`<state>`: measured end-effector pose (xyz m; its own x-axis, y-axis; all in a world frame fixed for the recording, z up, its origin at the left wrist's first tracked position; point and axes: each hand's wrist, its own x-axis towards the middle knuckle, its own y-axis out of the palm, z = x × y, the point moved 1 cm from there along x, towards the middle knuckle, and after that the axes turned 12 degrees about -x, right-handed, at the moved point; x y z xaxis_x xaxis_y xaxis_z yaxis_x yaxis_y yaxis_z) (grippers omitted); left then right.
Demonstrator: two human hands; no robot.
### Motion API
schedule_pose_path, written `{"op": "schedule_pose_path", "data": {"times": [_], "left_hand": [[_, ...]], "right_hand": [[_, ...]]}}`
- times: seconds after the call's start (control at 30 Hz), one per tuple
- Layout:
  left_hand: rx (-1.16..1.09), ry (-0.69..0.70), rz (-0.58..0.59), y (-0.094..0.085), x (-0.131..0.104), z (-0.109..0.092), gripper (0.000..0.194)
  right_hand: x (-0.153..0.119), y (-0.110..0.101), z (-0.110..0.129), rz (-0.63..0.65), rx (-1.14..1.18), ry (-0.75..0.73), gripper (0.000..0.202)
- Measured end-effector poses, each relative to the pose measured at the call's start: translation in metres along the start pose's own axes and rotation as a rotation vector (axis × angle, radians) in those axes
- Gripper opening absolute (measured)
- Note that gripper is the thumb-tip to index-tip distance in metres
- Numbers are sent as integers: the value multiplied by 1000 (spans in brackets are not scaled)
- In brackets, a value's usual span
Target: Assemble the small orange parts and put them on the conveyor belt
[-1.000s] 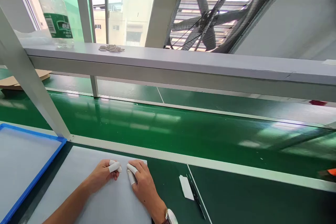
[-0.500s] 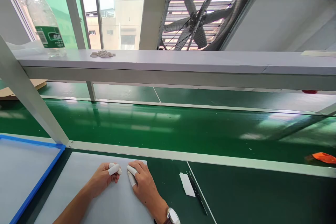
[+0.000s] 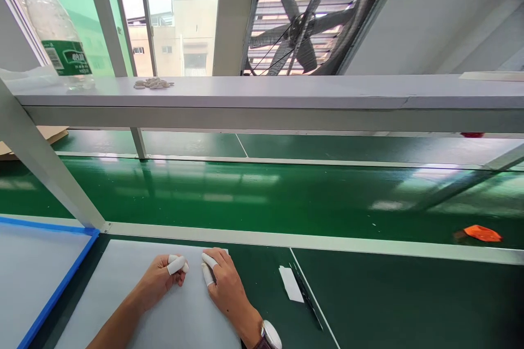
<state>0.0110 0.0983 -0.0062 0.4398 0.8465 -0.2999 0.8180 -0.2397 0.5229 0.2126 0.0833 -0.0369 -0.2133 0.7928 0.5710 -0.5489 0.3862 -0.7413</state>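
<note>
**Both hands rest on a pale sheet at the bench edge**

The left hand [image 3: 164, 279] lies loosely curled on a pale grey sheet [image 3: 123, 294] spread on the dark green bench [image 3: 388, 305], its fingers folded in and holding nothing. The right hand [image 3: 223, 283] lies just beside it on the same sheet, palm down with fingers bent, also empty; a wristwatch [image 3: 270, 335] shows at its wrist. White finger cots [image 3: 177, 265] cover fingertips on both hands, and the two hands sit close together without touching.

To the right of the sheet, a small white slip [image 3: 290, 284] lies on the bench, with a thin dark pen-like tool [image 3: 307, 300] just beside it. At the far left sits a blue-edged tray [image 3: 61, 283], near the sheet.

Beyond the bench runs a glossy green conveyor belt [image 3: 245, 196], and an orange object [image 3: 483, 233] lies on it at the far right. Above the belt a grey shelf [image 3: 286, 90] spans the view. On its left end stands a clear plastic bottle [image 3: 53, 27] with a green label, and near it lies a small heap of pale pieces [image 3: 153, 84]. Behind the shelf, a large wall fan [image 3: 303, 16] sits beside a window.
</note>
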Motion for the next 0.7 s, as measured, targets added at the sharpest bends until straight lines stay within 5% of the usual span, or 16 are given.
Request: {"op": "schedule_pose_path", "data": {"times": [0.7], "left_hand": [[-3,-1,-13,-3,1,2,38]], "right_hand": [[1,-2,0,5,28,21,27]]}}
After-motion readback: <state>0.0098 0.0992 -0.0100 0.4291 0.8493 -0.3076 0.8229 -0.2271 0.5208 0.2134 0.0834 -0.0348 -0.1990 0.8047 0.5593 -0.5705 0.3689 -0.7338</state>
